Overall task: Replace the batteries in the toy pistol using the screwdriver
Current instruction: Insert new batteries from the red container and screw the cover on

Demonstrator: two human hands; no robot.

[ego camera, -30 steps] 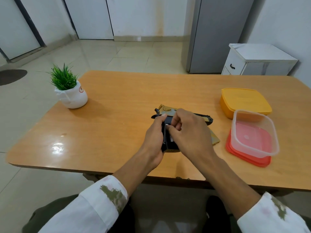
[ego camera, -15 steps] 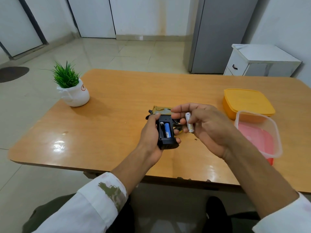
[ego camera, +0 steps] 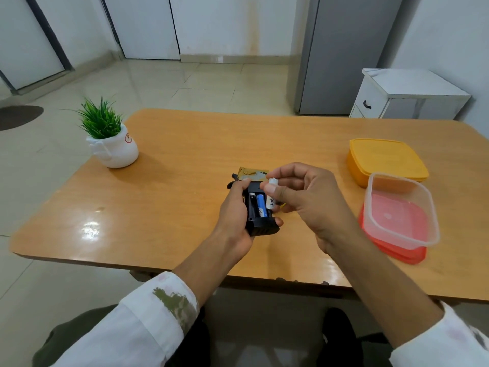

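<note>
Wearer's clothing: white shirt, olive trousers.
Left sleeve (ego camera: 148,324), 7 o'clock: white, cuff at mid-forearm, ragged olive-green blotch by the cuff, faint pinkish specks above it. Right sleeve (ego camera: 444,343), 5 o'clock: white, faint pink and grey-green marks. Trousers (ego camera: 66,340), 7 o'clock: dull olive. Left hand (ego camera: 232,215), right hand (ego camera: 315,202) and forearms bare.

White battery (ego camera: 270,200): letters "ght" legible; blue battery (ego camera: 260,205) print too small; plant pot (ego camera: 116,152) mark unreadable
</note>
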